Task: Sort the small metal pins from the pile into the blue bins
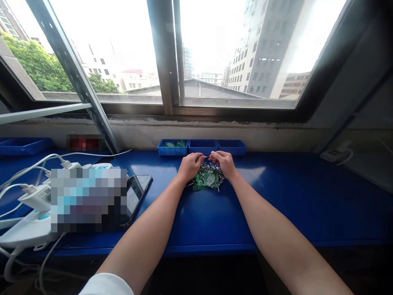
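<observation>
On the blue table (276, 205) lies a small heap of green parts with thin metal pins (207, 178). My left hand (190, 166) and my right hand (224, 163) hover just above the heap's far side. Both hands are pinched, fingertips nearly meeting, and between them sits a tiny piece too small to name. Behind the hands stands a row of three small blue bins (202, 147); the left bin (172, 147) holds a few green parts.
A phone (136, 192) lies at the left, beside white power strips and cables (33, 196) and a blurred patch. Another blue tray (24, 145) sits at the far left. The window ledge runs behind the bins. The table's front edge is near my elbows.
</observation>
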The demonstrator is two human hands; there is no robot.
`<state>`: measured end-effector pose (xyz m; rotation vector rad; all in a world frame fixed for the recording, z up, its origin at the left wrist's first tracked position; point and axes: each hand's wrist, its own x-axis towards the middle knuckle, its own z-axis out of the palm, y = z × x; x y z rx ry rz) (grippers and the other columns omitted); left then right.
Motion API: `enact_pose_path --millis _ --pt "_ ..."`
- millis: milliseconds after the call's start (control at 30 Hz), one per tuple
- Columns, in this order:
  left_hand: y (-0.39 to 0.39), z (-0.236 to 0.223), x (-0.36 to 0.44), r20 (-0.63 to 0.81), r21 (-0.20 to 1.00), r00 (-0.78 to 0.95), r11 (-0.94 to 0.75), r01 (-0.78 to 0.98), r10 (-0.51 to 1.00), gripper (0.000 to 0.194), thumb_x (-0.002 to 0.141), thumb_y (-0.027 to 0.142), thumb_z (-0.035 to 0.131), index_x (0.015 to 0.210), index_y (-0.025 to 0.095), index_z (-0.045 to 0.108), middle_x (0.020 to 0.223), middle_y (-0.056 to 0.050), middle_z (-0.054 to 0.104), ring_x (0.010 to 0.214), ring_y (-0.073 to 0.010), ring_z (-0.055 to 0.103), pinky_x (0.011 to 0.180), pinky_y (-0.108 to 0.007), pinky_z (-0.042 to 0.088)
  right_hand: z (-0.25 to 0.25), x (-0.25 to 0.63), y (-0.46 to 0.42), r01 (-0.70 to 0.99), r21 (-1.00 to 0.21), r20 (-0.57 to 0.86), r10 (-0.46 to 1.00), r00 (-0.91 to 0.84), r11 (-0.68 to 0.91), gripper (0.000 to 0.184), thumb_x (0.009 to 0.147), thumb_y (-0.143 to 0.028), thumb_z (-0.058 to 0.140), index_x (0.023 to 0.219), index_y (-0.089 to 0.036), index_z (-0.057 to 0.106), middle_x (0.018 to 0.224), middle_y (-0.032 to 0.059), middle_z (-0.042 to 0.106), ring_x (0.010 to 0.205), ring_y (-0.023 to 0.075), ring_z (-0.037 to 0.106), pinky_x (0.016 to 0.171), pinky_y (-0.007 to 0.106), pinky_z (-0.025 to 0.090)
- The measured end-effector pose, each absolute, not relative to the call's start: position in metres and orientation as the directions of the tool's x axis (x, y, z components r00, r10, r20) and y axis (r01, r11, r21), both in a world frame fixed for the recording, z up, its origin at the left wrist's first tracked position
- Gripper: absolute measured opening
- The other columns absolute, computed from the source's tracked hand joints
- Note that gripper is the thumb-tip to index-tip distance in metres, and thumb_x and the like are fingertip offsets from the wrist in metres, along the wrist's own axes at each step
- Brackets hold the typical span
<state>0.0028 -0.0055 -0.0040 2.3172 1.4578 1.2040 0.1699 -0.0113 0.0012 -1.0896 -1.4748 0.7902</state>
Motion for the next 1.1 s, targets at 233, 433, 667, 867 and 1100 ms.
enact_pose_path --millis 233,433,667,867,1100 --pt "0.004 -0.010 -0.011 0.493 0.509 0.044 -0.330 0.795 0.869 0.029 0.086 0.024 0.041 0.105 0.018 0.062 0.105 -0.007 0.064 0.098 -0.0200 0.058 0.086 -0.029 0.045 -0.003 0.182 -0.010 0.623 -0.745 0.451 0.867 0.210 0.237 0.032 0.071 -0.032 0.052 0.098 -0.021 0.065 0.098 0.0045 0.067 0.092 0.0219 0.055 0.082 0.033 0.045" --pt "0.009 -0.013 -0.018 0.400 0.486 0.030 -0.240 0.840 0.916 0.030 0.083 0.021 0.040 0.103 0.019 0.063 0.106 -0.008 0.063 0.098 -0.0216 0.058 0.088 -0.031 0.043 -0.001 0.191 -0.009 0.662 -0.731 0.494 0.797 0.347 0.165 0.040 0.071 -0.023 0.047 0.107 -0.019 0.063 0.104 0.0058 0.065 0.104 0.0249 0.049 0.090 0.035 0.042" --pt "0.011 -0.012 -0.017 0.334 0.455 0.004 -0.164 0.875 0.943 0.032 0.082 0.020 0.038 0.095 0.020 0.066 0.103 -0.010 0.062 0.096 -0.0254 0.058 0.085 -0.036 0.043 0.007 0.197 -0.001 0.678 -0.734 0.443 0.789 0.426 0.046 0.035 0.072 -0.023 0.048 0.103 -0.019 0.064 0.100 0.0077 0.066 0.106 0.0269 0.046 0.093 0.039 0.037" --pt "0.010 -0.016 -0.015 0.307 0.442 0.045 -0.184 0.878 0.951 0.029 0.081 0.026 0.042 0.095 0.021 0.067 0.104 -0.010 0.061 0.098 -0.0260 0.057 0.085 -0.036 0.042 0.012 0.200 0.020 0.803 -0.596 0.358 0.889 0.284 -0.016 0.050 0.071 -0.028 0.054 0.120 -0.019 0.055 0.121 0.0115 0.056 0.117 0.0328 0.035 0.095 0.047 0.031" --pt "0.007 -0.015 -0.009 0.271 0.399 0.071 -0.179 0.900 0.960 0.042 0.081 0.050 0.044 0.101 0.020 0.066 0.106 -0.011 0.060 0.102 -0.0276 0.054 0.087 -0.036 0.040 0.007 0.192 0.018 0.839 -0.531 0.393 0.912 0.115 0.123 0.056 0.068 -0.030 0.058 0.123 -0.020 0.053 0.136 0.0108 0.041 0.120 0.0334 0.033 0.094 0.047 0.033"
